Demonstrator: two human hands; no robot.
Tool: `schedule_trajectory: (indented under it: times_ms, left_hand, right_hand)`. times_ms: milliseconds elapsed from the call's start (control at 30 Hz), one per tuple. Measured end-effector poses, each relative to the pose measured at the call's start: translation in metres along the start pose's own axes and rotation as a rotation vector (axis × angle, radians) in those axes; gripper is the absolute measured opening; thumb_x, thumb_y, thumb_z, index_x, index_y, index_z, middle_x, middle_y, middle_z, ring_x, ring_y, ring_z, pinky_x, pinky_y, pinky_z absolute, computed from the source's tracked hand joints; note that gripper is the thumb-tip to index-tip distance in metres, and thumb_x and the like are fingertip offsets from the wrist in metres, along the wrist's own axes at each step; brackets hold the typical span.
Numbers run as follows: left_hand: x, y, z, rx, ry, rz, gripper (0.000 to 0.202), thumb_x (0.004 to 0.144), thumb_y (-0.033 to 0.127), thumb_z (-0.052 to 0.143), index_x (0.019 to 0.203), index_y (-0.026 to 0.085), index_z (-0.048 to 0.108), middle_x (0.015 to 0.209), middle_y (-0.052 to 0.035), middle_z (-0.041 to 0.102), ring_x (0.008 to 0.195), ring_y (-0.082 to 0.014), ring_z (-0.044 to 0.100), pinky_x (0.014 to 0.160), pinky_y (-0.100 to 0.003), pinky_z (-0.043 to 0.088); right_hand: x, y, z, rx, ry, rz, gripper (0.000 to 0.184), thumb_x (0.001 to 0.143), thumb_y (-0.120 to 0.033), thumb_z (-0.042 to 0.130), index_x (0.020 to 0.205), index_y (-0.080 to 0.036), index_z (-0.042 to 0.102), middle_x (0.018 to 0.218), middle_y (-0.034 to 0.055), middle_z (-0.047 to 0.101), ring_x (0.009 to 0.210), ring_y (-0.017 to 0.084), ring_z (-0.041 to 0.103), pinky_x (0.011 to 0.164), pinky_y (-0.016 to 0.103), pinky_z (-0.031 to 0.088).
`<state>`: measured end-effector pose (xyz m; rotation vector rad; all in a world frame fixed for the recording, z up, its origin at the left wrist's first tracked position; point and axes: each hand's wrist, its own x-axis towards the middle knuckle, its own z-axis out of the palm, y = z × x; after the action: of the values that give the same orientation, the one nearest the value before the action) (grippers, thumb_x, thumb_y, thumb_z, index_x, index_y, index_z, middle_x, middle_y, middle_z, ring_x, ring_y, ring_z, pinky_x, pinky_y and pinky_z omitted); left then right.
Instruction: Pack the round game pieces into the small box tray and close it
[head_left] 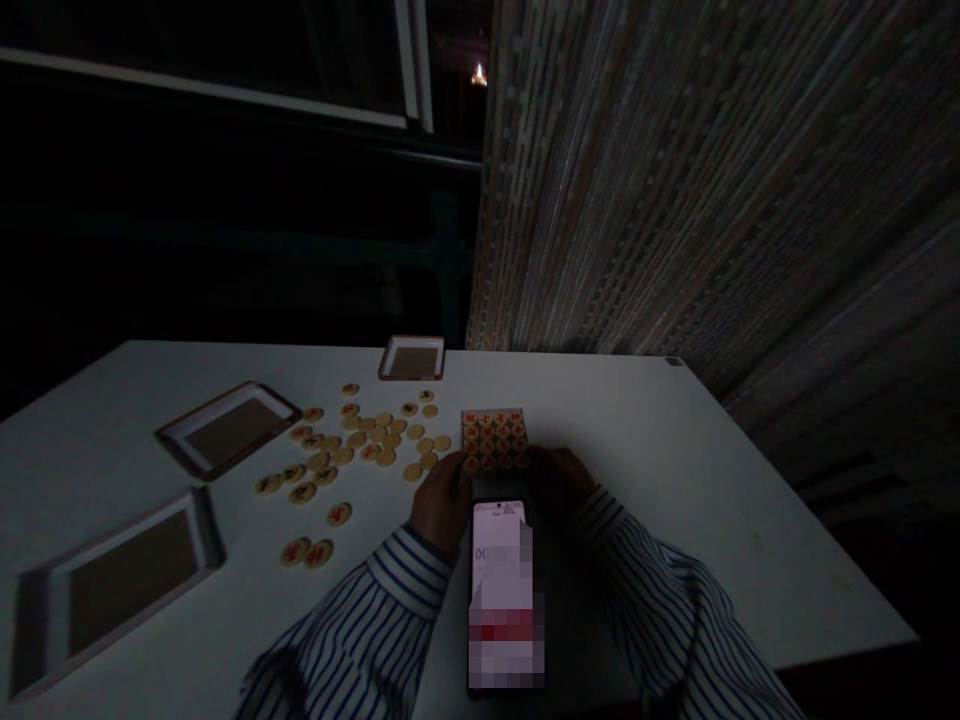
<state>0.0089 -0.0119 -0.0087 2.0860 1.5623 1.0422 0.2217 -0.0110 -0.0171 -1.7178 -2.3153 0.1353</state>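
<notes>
The room is dim. A small tray [495, 413] filled with round game pieces marked in red lies on the white table [675, 450]. My left hand [439, 505] rests at the tray's near left corner, fingers curled against it. My right hand [559, 478] is at the near right corner, dark and hard to read. A lit phone [501, 590] lies between my striped sleeves. Several loose round pieces [360, 445] with red or black marks are scattered to the left of the tray.
Three shallow empty trays lie on the table: one at the near left [120, 585], one further back on the left [229, 428], one at the far middle [412, 358]. A brick wall [712, 180] rises behind on the right. The table's right edge drops into darkness.
</notes>
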Motion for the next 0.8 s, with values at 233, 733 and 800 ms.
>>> schedule_trajectory:
  times_ms: [233,733,800]
  left_hand:
    - [0.0009,0.0036,-0.0018,-0.008,-0.029,-0.027,0.033,0.074,0.020,0.045,0.106,0.015,0.053,0.103,-0.0098,0.062,0.094,-0.0207,0.058,0.080,-0.035,0.049]
    - [0.0011,0.0013,0.0006,0.009,-0.029,-0.018,0.032,0.075,0.020,0.045,0.106,0.014,0.052,0.104,-0.0100,0.061,0.096,-0.0201,0.057,0.081,-0.035,0.048]
    - [0.0012,0.0015,0.0004,0.015,-0.031,-0.015,0.033,0.074,0.019,0.046,0.106,0.015,0.052,0.105,-0.0096,0.061,0.096,-0.0204,0.057,0.082,-0.036,0.048]
  right_hand:
    - [0.0017,-0.0021,-0.0022,0.019,-0.017,0.043,0.034,0.083,-0.029,0.043,0.115,-0.020,0.051,0.107,0.0061,0.062,0.095,0.018,0.057,0.084,0.029,0.041]
    - [0.0001,-0.0035,-0.0041,0.022,0.051,-0.014,0.033,0.082,-0.025,0.043,0.112,-0.016,0.053,0.104,0.0068,0.063,0.092,0.016,0.059,0.085,0.028,0.040]
    - [0.0003,-0.0037,-0.0044,0.000,0.034,-0.013,0.032,0.082,-0.025,0.043,0.111,-0.017,0.054,0.105,0.0068,0.063,0.093,0.016,0.058,0.085,0.028,0.040]
